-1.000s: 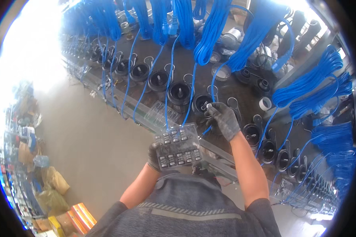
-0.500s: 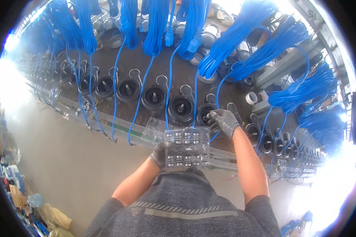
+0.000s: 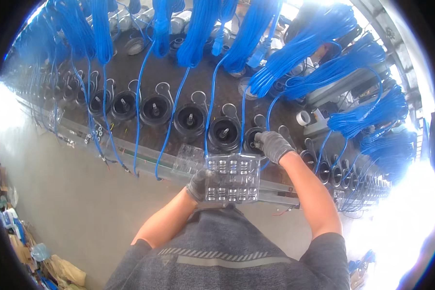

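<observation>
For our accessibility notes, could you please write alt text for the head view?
A gloved left hand holds a clear plastic tray while the gloved right hand reaches a black round unit in a long row, under hanging blue cable bundles.

Factory assy line, rows of black round units [image 3: 190, 120], blue cable bundles [image 3: 198, 34]

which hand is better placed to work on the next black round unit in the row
Right, probably. The right hand already rests on a black round unit, while the left hand is occupied holding the clear plastic tray.
</observation>
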A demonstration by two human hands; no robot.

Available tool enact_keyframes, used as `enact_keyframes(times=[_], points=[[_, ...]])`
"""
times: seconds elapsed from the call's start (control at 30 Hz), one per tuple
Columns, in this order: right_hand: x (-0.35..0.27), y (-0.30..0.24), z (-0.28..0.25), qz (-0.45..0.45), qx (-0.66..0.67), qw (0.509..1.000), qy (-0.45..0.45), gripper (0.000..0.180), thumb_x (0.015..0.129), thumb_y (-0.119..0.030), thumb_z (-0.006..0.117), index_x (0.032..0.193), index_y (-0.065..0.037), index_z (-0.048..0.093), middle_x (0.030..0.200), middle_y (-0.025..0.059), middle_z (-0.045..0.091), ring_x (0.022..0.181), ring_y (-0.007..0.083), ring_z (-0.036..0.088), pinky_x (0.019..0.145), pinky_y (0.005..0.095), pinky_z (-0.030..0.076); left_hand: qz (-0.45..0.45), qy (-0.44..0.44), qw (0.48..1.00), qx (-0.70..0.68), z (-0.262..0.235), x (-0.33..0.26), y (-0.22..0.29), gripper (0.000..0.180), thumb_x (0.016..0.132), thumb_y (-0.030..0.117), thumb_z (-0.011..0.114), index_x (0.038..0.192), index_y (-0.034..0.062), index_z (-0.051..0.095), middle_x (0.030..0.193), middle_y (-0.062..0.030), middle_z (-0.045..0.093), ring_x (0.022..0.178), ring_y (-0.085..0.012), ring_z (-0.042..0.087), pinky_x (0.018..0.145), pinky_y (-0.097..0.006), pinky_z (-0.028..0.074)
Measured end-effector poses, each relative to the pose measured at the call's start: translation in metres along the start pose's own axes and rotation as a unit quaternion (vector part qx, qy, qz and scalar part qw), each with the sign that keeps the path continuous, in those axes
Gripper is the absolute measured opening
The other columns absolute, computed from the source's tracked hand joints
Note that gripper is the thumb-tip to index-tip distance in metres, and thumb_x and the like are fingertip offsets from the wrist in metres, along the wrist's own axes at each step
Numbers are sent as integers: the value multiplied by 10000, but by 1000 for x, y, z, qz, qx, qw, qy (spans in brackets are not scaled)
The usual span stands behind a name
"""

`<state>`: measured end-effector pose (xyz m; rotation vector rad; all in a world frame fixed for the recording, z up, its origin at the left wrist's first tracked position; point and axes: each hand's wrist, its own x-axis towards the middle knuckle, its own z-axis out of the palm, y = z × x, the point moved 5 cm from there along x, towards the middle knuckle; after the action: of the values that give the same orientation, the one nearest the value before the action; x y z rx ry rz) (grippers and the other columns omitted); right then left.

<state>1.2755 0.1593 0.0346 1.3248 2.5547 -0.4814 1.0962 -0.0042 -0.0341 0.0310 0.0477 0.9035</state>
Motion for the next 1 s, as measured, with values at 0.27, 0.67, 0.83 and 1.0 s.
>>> enact_keyframes(times=[0.27, 0.67, 0.83, 1.0], points=[[17, -10, 17, -1, -103, 994, -37, 160, 929, -69, 600, 1070, -31, 663, 1017, 212, 733, 1013, 386, 714, 875, 487, 563, -1, -22, 999, -25, -20, 10, -13, 804, 763, 300, 847, 1456, 47, 528, 1411, -212, 604, 1267, -396, 614, 1063, -585, 520], [-60, 0, -39, 48, 98, 980, 164, 418, 950, -236, 676, 1338, -85, 643, 1144, 238, 703, 1144, 359, 666, 983, 459, 523, 55, 21, 998, 7, 6, 11, -26, 820, 751, 268, 820, 1472, 40, 502, 1398, -201, 614, 1259, -384, 623, 1075, -578, 516], [-98, -53, -28, -106, -41, 993, 28, 515, 906, -331, 711, 1341, -67, 631, 1245, 174, 616, 1166, 328, 635, 992, 451, 524, 51, 34, 998, 26, 5, 25, -39, 844, 743, 271, 822, 1483, 37, 493, 1426, -212, 594, 1279, -389, 612, 1081, -577, 515], [-107, -30, -15, -115, -13, 992, 45, 526, 901, -323, 724, 1350, -66, 629, 1235, 142, 617, 1136, 320, 647, 964, 437, 541, 20, 22, 998, 49, 14, 36, -51, 899, 727, 288, 843, 1504, 31, 470, 1455, -217, 567, 1318, -386, 585, 1121, -560, 493]])
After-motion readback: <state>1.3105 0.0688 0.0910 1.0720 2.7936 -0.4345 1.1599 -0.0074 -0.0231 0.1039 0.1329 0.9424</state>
